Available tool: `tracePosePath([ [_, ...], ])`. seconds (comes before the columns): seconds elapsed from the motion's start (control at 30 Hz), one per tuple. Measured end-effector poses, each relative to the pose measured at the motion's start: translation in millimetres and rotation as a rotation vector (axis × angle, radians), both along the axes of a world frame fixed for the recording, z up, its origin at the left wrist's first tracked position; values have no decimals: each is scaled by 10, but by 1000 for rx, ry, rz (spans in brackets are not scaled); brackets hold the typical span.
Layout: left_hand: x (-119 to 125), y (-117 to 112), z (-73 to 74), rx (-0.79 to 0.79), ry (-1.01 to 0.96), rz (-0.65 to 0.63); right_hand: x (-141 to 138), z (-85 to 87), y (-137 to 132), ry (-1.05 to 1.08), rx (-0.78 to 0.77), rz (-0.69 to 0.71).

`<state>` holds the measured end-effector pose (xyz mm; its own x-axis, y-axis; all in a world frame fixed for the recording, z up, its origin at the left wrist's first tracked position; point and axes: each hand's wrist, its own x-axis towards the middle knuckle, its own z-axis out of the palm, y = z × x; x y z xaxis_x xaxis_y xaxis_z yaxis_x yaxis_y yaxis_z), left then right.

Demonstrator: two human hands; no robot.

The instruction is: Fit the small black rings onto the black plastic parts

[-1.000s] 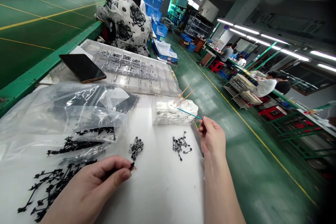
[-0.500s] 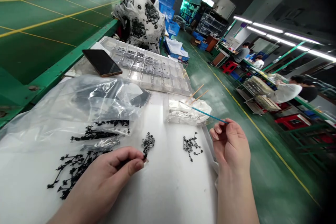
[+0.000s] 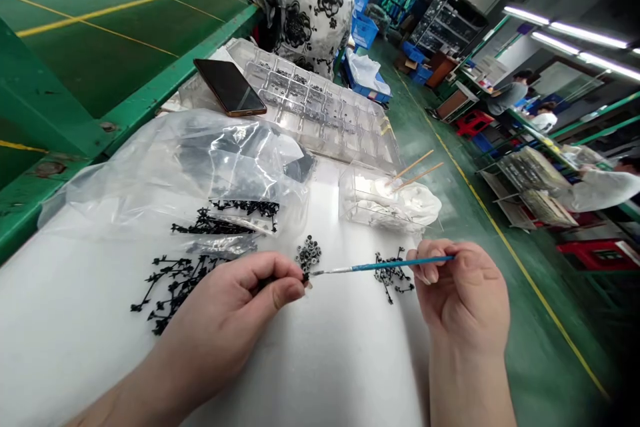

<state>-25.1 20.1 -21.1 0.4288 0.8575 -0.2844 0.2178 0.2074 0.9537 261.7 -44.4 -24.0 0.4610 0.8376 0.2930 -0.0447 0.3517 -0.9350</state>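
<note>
1. Landmark: a small heap of black rings (image 3: 309,255), lying on a white-topped surface (image 3: 310,373).
2. Left hand (image 3: 225,297): just left of the heap, thumb and fingers pinched closed on a small black plastic piece (image 3: 261,283), with the fingertips almost at the heap.
3. Right hand (image 3: 463,293): well right of the heap, thumb and fingers closed around the handle of a thin blue-handled brush (image 3: 380,267). Brush held level, its pale tip reaching just beside the heap, close to the left hand's fingertips.
4. Between the heap and the right hand: a tangle of black branching plastic runners (image 3: 393,273), directly under the brush.
5. Left of the heap: a larger spread of black branching plastic runners (image 3: 175,293), with a crumpled clear polythene bag (image 3: 200,173) just behind it.
6. Beyond the heap: a clear plastic box (image 3: 385,200) holding white cloth and two thin wooden sticks (image 3: 417,167); farther on, a clear compartmented plastic tray (image 3: 310,107) with small dark parts in its cells, and a black smartphone (image 3: 230,87) beside it.
7. Farthest beyond the heap: a co-worker in a black-and-white floral top (image 3: 305,13).
</note>
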Motion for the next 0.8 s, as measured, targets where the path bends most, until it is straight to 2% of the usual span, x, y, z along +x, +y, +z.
tracePosePath([
  [0.33, -1, 9, -28, 17, -9, 10, 11, -17, 13, -30, -17, -6],
  [0.47, -13, 19, -59, 46, -19, -41, 19, -15, 19, -33, -7, -7],
  [0.57, -10, 8, -57, 42, -15, -17, 25, -11, 14, -28, -1, -6],
  [0.8, 7, 2, -5, 30, 23, -6, 19, 26, 22, 104, 26, -50],
])
